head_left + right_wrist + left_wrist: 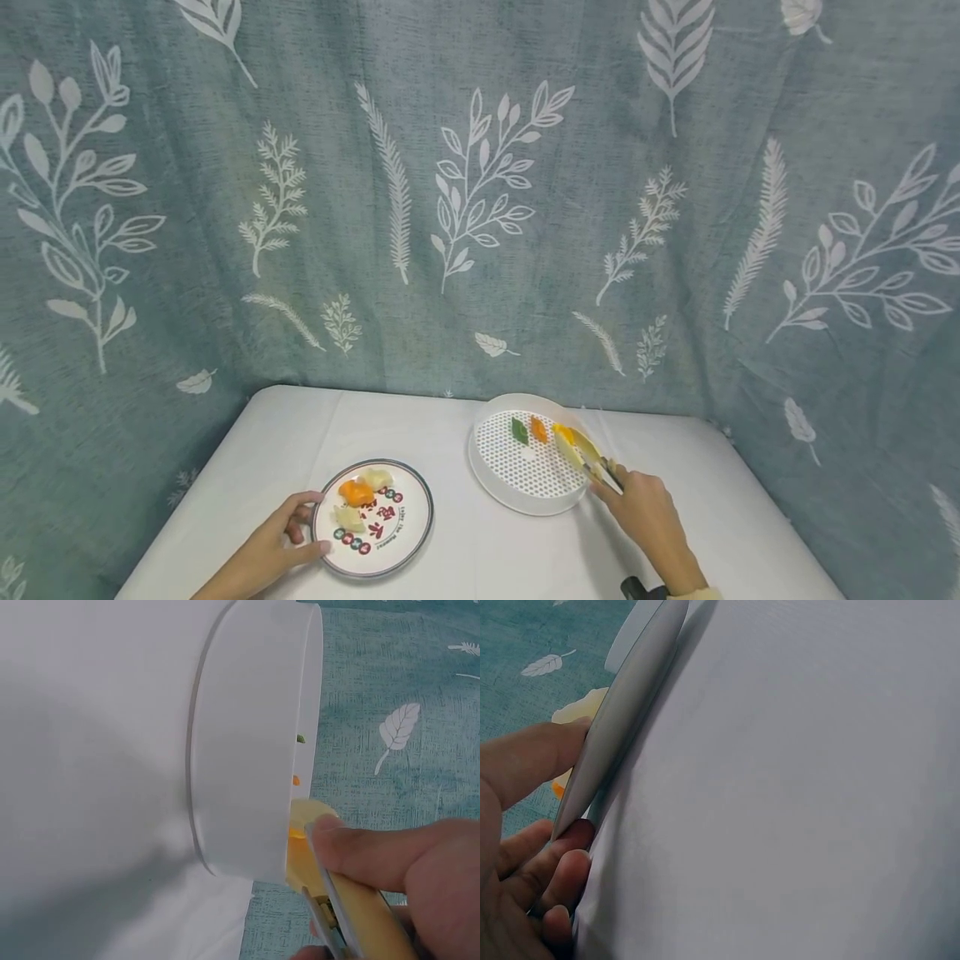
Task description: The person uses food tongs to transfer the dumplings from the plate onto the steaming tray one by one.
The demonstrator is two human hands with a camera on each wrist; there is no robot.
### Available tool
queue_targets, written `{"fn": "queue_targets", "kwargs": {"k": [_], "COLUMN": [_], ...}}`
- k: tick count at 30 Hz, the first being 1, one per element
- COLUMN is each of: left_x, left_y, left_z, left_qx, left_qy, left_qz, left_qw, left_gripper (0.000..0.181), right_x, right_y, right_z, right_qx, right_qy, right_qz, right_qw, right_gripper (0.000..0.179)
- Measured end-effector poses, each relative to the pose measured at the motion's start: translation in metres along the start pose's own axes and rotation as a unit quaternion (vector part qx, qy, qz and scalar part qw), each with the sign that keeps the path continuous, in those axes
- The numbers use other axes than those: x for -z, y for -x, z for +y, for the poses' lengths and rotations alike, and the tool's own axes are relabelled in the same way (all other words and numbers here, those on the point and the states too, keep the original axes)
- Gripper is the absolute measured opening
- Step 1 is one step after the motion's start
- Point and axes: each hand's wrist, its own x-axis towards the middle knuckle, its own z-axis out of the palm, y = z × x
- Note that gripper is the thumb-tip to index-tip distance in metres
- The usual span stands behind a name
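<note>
My left hand grips the left rim of a round white plate with a dark-edged rim and printed words, thumb on one side and fingers curled at the edge. On the plate lie an orange piece and two pale yellowish pieces, one being the upper pale piece. My right hand holds tongs with yellowish heads, which reach over the rim of a round white perforated tray. Between the tong heads shows a yellow-orange piece. In the tray lie a green leaf-shaped piece and an orange piece.
A white cloth covers the table. The tray stands at the back right of the plate, with a gap between them. A green-blue curtain with white leaf prints hangs behind and at both sides.
</note>
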Motion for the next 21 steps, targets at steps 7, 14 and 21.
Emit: {"fn": "queue_targets", "kwargs": {"k": [7,14,21], "left_x": [0.000,0.001,0.002], "left_y": [0.001,0.000,0.001], "left_z": [0.002,0.001,0.001], "left_qx": [-0.005,-0.004,-0.006], "left_qy": [0.004,0.008,0.013], "left_qz": [0.002,-0.002,-0.004], "left_qw": [1.0000,1.0000,0.9999], "left_gripper": [0.083,0.084,0.083], "right_x": [-0.003,0.004,0.005], "right_y": [-0.005,-0.007,-0.009], "right_z": [-0.005,-0.018,-0.024], "right_qx": [0.010,0.001,-0.002], "right_qy": [0.015,0.025,0.036], "right_qz": [0.019,-0.005,-0.017], "right_qw": [0.9997,0.9997,0.9992], "right_gripper": [0.050,0.042,0.044]}}
